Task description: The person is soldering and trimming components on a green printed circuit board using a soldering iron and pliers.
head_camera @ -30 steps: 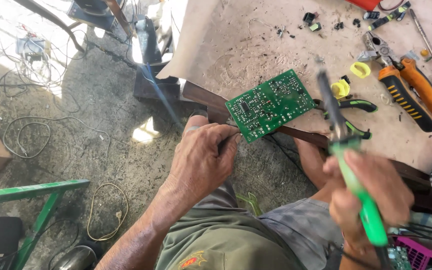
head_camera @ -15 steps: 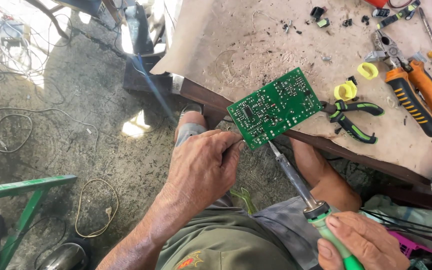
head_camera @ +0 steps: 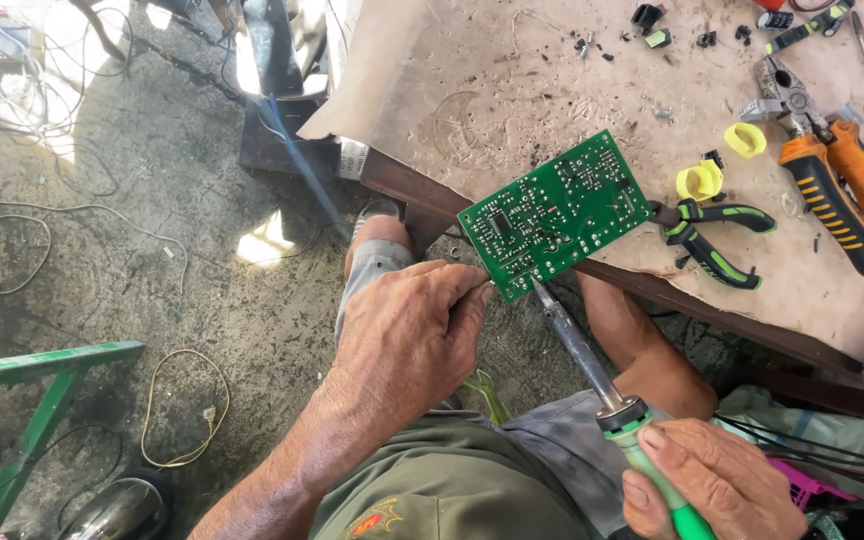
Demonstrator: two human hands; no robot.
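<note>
Left hand (head_camera: 407, 340), grip pinched on lower corner of flat green printed circuit board (head_camera: 555, 213), held at bench (head_camera: 512, 90) edge. Right hand (head_camera: 717, 485), grip wrapped around green-handled metal soldering iron (head_camera: 592, 365); tip touches board edge just right of left grip.

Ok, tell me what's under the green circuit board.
The circuit board juts over the edge of the worn table. The soldering iron tip meets its near edge. The left hand holds that corner; whatever is under its far half is hidden.

Green circuit board (head_camera: 556, 215), green-handled soldering iron (head_camera: 607, 400), orange-and-black striped pliers (head_camera: 832, 185), yellow clips (head_camera: 700, 181)
</note>
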